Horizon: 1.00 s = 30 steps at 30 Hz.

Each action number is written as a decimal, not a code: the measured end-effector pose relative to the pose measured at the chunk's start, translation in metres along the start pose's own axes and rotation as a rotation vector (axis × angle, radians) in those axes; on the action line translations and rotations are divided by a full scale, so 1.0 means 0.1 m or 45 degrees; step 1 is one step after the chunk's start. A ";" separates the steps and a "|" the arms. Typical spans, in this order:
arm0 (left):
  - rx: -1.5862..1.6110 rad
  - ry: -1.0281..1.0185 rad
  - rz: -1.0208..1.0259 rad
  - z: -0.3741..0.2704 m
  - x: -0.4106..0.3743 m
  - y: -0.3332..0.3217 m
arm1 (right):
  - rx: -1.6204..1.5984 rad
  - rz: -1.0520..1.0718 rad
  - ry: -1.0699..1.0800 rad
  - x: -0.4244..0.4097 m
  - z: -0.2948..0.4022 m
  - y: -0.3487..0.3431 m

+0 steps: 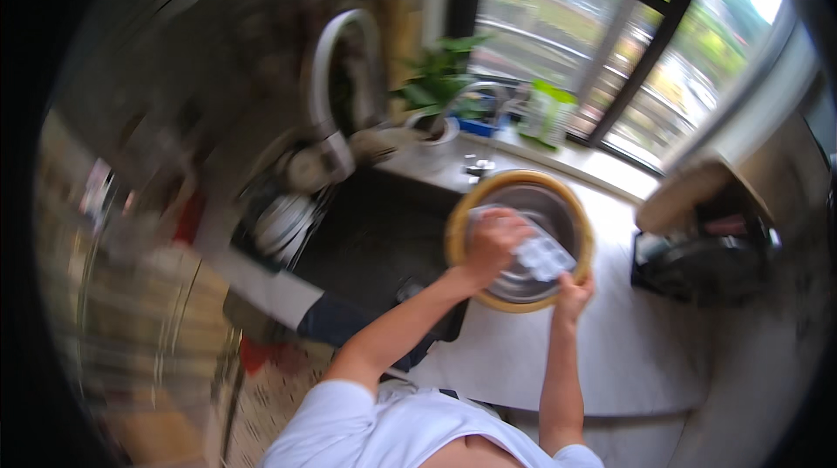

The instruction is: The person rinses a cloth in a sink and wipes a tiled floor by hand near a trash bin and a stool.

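A translucent tray with square compartments slants over a round metal basin with a yellow rim. My left hand is shut on the tray's upper left end, above the inside of the basin. At the tray's lower right corner is my right hand, with its fingers close to both the corner and the basin's rim. Blur hides whether that hand grips the tray, the rim or both. The basin stands on a white countertop, right beside a dark sink. The basin's bottom is partly covered by the tray and my left hand.
A tall curved faucet rises behind the sink, and a thinner tap stands behind the basin. White dishes sit at the sink's left. A potted plant and a green-and-white packet are by the window. Right stands a black container.
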<state>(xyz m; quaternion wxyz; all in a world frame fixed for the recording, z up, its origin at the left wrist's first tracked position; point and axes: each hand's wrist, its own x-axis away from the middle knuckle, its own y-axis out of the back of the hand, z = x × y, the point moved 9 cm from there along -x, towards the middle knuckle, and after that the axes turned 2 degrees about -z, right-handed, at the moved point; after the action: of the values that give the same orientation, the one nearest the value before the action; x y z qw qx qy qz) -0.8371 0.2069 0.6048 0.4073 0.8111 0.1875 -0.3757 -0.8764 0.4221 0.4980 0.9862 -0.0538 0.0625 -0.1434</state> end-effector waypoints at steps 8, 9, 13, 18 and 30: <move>0.189 0.162 0.046 -0.68 0.19 -0.32 | -0.067 -0.175 -0.137 -1.77 -1.47 1.37; 0.312 0.358 0.028 -0.54 0.50 -0.13 | -0.100 -0.217 -0.226 -1.84 -1.45 1.27; 0.295 1.002 -0.215 -0.14 1.89 0.73 | -0.193 -0.016 -0.104 -1.91 -1.28 0.91; 1.465 1.441 -0.869 0.54 3.28 0.72 | 0.184 0.388 0.616 -2.13 -1.64 1.13; 2.199 1.553 -0.670 0.34 3.89 1.25 | -0.022 1.215 0.434 2.87 -0.08 -1.54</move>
<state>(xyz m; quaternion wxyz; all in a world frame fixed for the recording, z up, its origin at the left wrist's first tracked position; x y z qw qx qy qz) -0.5247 0.1045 0.3607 -0.5548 0.8079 0.1984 0.0096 -0.6474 0.1912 0.4780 0.9172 -0.0032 0.2413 0.3170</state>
